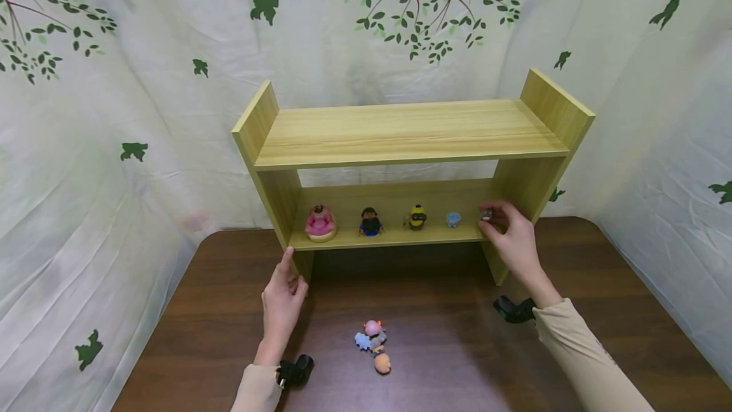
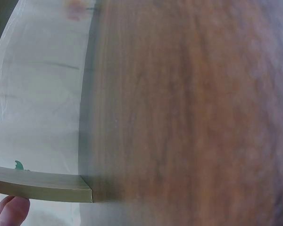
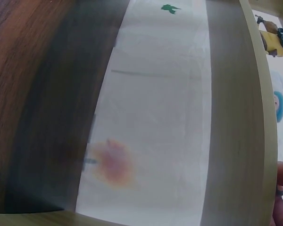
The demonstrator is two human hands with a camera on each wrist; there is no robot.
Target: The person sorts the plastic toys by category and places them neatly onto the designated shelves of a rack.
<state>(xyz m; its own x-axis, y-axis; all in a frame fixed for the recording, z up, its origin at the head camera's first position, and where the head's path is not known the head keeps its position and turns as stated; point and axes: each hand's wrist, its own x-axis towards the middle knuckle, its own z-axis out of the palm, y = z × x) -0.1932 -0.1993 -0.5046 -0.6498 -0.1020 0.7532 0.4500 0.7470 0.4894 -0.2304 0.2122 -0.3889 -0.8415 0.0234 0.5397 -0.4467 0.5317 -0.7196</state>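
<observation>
On the lower board of a wooden shelf (image 1: 412,135), my right hand (image 1: 516,243) pinches a small grey figurine (image 1: 486,215) at the right end. Fingers partly cover the figurine. To its left stand a light-blue figurine (image 1: 453,219), a yellow-capped figurine (image 1: 417,217), a dark-haired figurine in blue (image 1: 370,222) and a pink bear figurine (image 1: 320,224), in a spaced row. My left hand (image 1: 281,301) holds the shelf's left side panel, with a fingertip on its front edge. In the left wrist view, digits show on both sides of the panel (image 2: 47,188).
Several small figurines lie in a cluster on the brown table (image 1: 446,361) in front of the shelf, among them a pink one (image 1: 373,328), a light-blue one (image 1: 363,341) and an orange one (image 1: 382,363). A white leaf-print cloth (image 1: 183,113) hangs behind.
</observation>
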